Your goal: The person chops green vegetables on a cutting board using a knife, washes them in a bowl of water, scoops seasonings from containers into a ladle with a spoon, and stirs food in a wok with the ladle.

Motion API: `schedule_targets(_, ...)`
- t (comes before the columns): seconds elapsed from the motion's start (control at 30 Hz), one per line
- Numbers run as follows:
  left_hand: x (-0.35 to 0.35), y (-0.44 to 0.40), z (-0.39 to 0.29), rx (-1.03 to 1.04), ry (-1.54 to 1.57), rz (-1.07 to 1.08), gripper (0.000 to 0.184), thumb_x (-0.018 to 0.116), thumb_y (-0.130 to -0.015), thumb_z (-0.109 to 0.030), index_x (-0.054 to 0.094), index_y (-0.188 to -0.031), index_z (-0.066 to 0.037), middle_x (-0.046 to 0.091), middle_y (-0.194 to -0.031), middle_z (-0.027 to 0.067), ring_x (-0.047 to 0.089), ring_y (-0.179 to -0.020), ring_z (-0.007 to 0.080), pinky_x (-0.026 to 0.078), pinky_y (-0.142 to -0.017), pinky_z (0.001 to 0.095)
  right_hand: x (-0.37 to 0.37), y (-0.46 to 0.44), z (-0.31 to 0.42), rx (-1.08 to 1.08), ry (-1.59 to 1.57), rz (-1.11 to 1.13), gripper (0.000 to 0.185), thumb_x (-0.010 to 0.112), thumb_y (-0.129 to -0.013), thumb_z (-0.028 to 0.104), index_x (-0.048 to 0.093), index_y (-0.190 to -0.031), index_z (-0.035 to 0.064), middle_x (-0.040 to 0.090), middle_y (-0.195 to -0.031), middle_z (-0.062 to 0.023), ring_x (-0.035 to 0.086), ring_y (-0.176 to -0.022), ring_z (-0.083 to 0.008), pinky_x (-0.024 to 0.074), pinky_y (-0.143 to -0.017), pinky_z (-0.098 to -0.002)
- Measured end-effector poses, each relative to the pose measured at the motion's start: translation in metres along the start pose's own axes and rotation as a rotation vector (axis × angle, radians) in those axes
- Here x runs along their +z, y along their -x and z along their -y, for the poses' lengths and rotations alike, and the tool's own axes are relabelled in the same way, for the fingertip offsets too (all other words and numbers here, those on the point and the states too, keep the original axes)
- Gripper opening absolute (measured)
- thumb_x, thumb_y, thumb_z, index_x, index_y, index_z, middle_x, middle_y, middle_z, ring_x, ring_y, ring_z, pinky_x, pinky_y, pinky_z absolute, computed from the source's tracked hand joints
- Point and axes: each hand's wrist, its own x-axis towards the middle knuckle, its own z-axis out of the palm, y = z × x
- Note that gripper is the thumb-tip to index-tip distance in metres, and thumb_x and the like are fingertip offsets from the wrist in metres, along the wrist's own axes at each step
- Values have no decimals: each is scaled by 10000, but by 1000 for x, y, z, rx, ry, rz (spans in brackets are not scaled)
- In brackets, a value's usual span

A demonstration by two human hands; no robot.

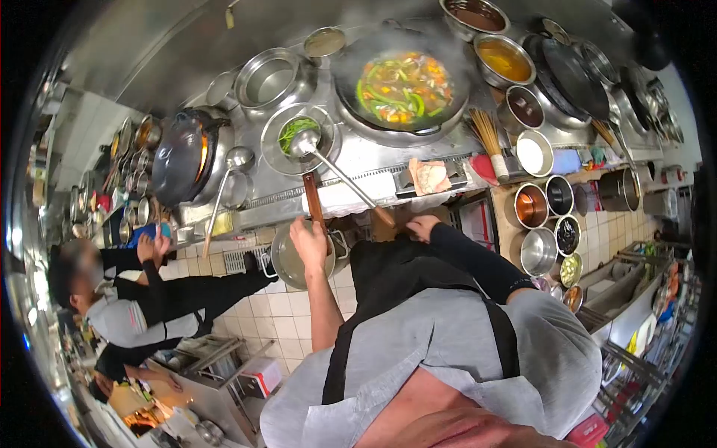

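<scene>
My left hand (309,245) is at the end of the wooden handle (312,196) of a strainer, its fingers and thumb around the handle tip. Green vegetables (294,133) lie in the strainer (278,158) on the counter. A ladle (340,175) rests with its bowl in the strainer, and its wooden end points toward me. My right hand (423,226) is just right of that end, apart from it, with loosely bent fingers and nothing visible in them. Beyond, a wok (351,93) holds steaming broth with green and orange vegetables.
A two-handled pot (287,261) stands below my left hand. Chopsticks (485,131), a folded cloth (429,177) and several sauce containers (531,205) are to the right. Another ladle (218,205) overhangs the counter on the left. A co-worker (142,306) stands at the left.
</scene>
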Motion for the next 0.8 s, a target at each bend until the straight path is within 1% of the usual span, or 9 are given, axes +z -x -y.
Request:
schedule_targets(0.07, 0, -7, -17, -16, 160, 135, 366, 682, -909, -146, 596, -1200, 60, 684, -1060, 255, 663, -976, 396, 517, -870, 466, 14, -15, -118, 279, 144, -1, 376, 542, -978, 334, 743, -1055, 26, 742, -974, -178, 722, -838, -346, 559, -743, -477)
schedule_targets(0.1, 4, -12, -25, -26, 231, 232, 360, 678, -916, -145, 595, -1202, 58, 695, -1025, 245, 675, -937, 386, 526, -846, 464, 40, -48, -260, 36, 630, -162, 394, 530, -988, 353, 726, -1113, 34, 721, -831, -141, 715, -766, -294, 567, -670, -467)
schedule_targets(0.13, 9, -19, -33, -31, 302, 324, 353, 673, -924, -145, 594, -1203, 56, 705, -991, 235, 687, -899, 376, 536, -823, 461, 36, -16, -271, 283, 760, -87, 443, 505, -973, 390, 741, -1108, 41, 746, -985, -166, 718, -940, -346, 559, -825, -482)
schedule_targets(0.23, 28, -22, -73, 141, 205, 598, 396, 646, -948, -192, 579, -1246, 59, 728, -992, 234, 721, -930, 345, 556, -815, 420, 50, 34, -325, 389, 562, 34, 426, 518, -963, 378, 749, -1066, 36, 745, -968, -187, 725, -932, -350, 569, -811, -477)
schedule_targets(0.33, 64, -7, -108, 268, 232, 815, 396, 659, -945, -209, 593, -1227, 60, 729, -1044, 232, 726, -934, 336, 552, -839, 401, 56, 72, -352, 491, 350, 140, 410, 531, -953, 366, 756, -1024, 30, 744, -950, -208, 731, -923, -355, 578, -797, -471)
schedule_targets(0.6, 132, 84, -211, 787, 134, 1369, 451, 683, -926, -246, 589, -1252, 53, 714, -1107, 230, 708, -989, 341, 547, -868, 412, 166, 12, -381, 528, 4, -512, 387, 735, -731, 336, 768, -941, 12, 733, -1023, -236, 721, -960, -368, 568, -797, -465)
schedule_targets(0.67, 144, 111, -232, 930, -3, 1497, 483, 682, -935, -242, 563, -1302, 49, 713, -1127, 222, 708, -1006, 331, 547, -884, 407, 177, -8, -460, 68, -101, -193, 297, 738, -714, 288, 755, -887, 48, 730, -943, -208, 698, -869, -382, 532, -724, -498)
schedule_targets(0.73, 150, 136, -248, 1032, 19, 1605, 439, 709, -912, -216, 601, -1257, 32, 731, -1045, 201, 719, -972, 328, 558, -843, 400, 174, 60, -362, 560, -122, -448, 268, 701, -767, 262, 749, -934, 58, 731, -968, -201, 696, -897, -386, 542, -760, -505)
schedule_targets(0.8, 163, 158, -255, 1124, -26, 1685, 445, 718, -921, -209, 588, -1259, 49, 726, -1008, 184, 730, -874, 279, 567, -729, 360, 162, 149, -286, 660, -274, -632, 245, 664, -821, 236, 743, -980, 68, 732, -993, -195, 695, -925, -391, 552, -796, -511)
